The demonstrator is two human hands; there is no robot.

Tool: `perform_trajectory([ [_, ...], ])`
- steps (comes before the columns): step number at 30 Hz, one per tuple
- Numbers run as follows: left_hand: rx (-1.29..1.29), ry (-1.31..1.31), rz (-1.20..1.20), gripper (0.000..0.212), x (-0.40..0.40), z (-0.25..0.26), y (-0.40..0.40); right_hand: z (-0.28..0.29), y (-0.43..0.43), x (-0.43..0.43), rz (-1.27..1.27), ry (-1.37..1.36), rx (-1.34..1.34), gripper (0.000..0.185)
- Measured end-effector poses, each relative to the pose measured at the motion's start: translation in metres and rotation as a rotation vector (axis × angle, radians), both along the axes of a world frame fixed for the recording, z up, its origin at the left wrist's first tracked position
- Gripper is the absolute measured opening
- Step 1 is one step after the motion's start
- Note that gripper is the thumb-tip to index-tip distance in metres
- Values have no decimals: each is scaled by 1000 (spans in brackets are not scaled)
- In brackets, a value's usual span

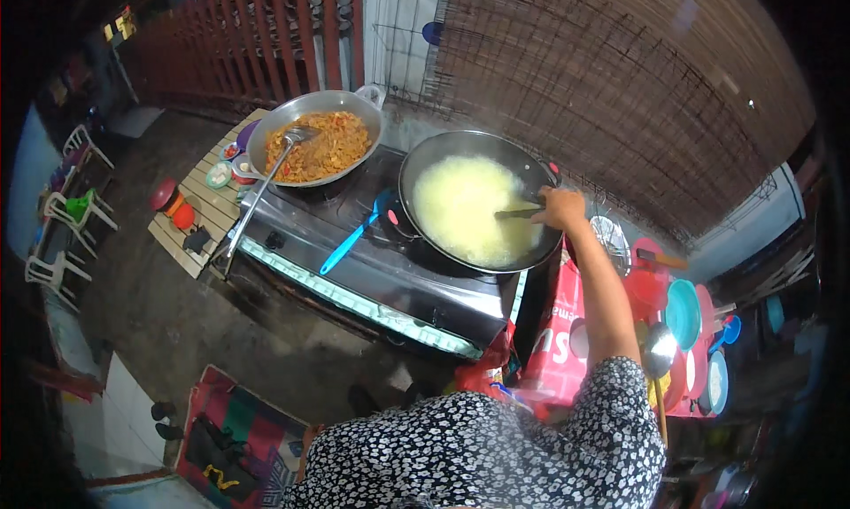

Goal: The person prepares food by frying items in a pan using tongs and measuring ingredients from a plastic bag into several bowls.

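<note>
My right hand [561,209] grips the handle of a dark utensil [518,213] whose other end dips into pale yellow, bubbling contents in a black wok [458,137]. The wok stands on the right side of a two-burner gas stove [425,290]. On its left side, an aluminium pan [259,134] holds an orange-brown cooked dish [332,144], with a long metal spatula [265,187] resting in it and over the rim. A blue plastic spatula [348,243] lies on the stove top between the two pans. Of my left arm only a little skin shows beside my patterned shirt; the left hand is out of view.
A slatted wooden table [199,197] with small bowls stands left of the stove. At right, a red-covered table [558,336] holds basins, a ladle [659,349] and a blue bowl [717,383]. White plastic chairs [56,270] stand far left. A colourful mat [232,416] lies lower left.
</note>
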State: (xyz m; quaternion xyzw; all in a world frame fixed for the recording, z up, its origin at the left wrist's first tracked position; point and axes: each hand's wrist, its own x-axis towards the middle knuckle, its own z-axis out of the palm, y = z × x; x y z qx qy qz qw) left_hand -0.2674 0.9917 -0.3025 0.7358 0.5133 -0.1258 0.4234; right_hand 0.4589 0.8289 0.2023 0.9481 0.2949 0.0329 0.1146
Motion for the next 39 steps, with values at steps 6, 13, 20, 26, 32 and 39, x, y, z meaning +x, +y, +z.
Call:
perform_trajectory([
  [6,7,-14,-3,37,7,1,6,50,-5,-31,152,32,129,59],
  [13,-15,-33,-26,39,12,6,12,65,-9,-61,128,220,-227,77],
  [20,185,-88,60,42,20,3,8,-4,20,-47,228,-189,-70,47],
  [26,90,-24,36,43,7,-11,11,60,13,-44,300,-402,133,27],
  [32,50,9,25,45,2,-16,6,99,12,-60,140,-112,21,65],
  [39,115,-3,57,47,18,-18,4,-2,51,-37,122,95,-91,72],
])
